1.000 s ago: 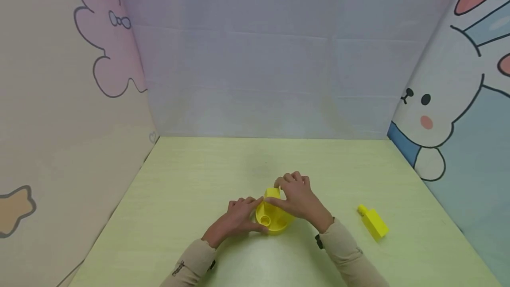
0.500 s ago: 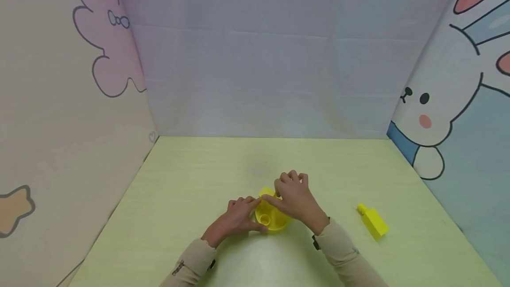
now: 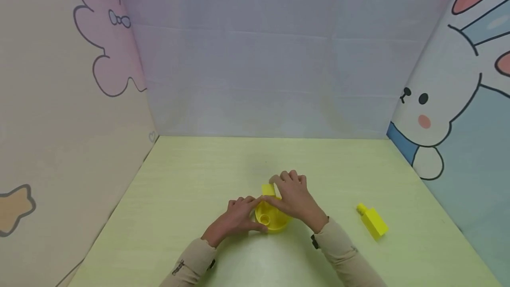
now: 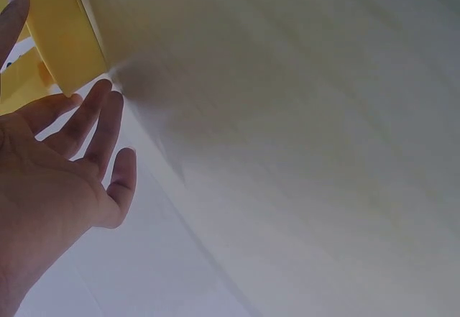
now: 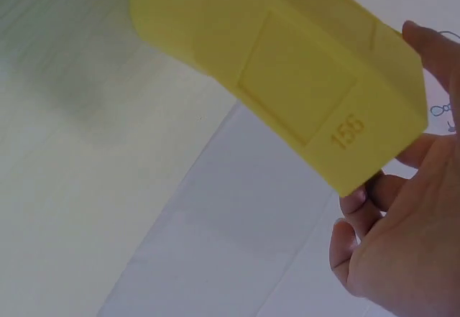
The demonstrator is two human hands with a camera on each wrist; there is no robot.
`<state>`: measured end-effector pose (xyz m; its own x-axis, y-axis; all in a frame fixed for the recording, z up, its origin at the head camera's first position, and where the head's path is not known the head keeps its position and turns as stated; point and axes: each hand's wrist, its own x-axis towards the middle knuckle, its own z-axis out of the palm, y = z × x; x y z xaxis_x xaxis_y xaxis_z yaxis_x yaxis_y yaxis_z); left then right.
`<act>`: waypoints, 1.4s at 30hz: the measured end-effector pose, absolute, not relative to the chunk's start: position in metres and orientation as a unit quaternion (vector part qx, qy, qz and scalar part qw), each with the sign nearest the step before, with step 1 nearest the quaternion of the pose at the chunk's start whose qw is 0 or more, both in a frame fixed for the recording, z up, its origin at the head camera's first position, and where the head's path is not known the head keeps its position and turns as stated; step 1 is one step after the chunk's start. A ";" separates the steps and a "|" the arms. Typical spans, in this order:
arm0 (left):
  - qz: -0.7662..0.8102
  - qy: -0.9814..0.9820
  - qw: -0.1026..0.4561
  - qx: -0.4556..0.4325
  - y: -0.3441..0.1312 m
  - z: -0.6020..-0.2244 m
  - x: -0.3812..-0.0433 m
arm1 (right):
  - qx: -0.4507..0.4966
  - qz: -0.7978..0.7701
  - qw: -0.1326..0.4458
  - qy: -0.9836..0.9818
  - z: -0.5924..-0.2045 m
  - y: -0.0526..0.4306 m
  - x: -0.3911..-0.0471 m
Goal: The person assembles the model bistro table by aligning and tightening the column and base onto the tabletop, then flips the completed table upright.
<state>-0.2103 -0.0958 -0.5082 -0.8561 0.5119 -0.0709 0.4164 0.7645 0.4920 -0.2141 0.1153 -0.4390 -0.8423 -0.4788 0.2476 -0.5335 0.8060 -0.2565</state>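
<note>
A round yellow plastic base with a raised ring-shaped socket stands on the table in the head view. My left hand holds its left side, thumb at the near edge and index finger at the far side. A yellow rectangular block rises at the base's far side, its lower part hidden by my fingers. My right hand pinches this block between thumb and fingers. In the right wrist view the block shows a recessed square panel and the number 156. The left wrist view shows the base's curved wall beside my fingertips.
Another yellow block with a round peg at one end lies on the table to the right of my right hand. The pale table meets a whitish back sheet and side walls printed with cartoon animals.
The yellow block at the base's far side has tilted and turned, then straightened. My right hand has shifted slightly left and its index finger has moved onto the block. My left hand stays put.
</note>
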 end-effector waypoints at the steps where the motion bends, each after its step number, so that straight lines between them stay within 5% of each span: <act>1: 0.236 0.934 0.100 0.249 -0.096 -0.508 -0.210 | 0.258 0.156 0.091 -0.949 -0.439 0.115 -0.214; 16: 0.235 0.934 0.099 0.249 -0.095 -0.509 -0.211 | 0.199 0.134 0.086 -0.967 -0.436 0.116 -0.216; 24: 0.234 0.934 0.098 0.250 -0.096 -0.504 -0.210 | 0.291 0.199 0.037 -0.935 -0.439 0.121 -0.223; 34: 0.231 0.935 0.097 0.253 -0.096 -0.503 -0.207 | 0.202 0.155 0.078 -0.964 -0.440 0.125 -0.225; 42: 0.231 0.935 0.096 0.252 -0.095 -0.502 -0.208 | 0.260 0.159 0.045 -0.951 -0.434 0.133 -0.223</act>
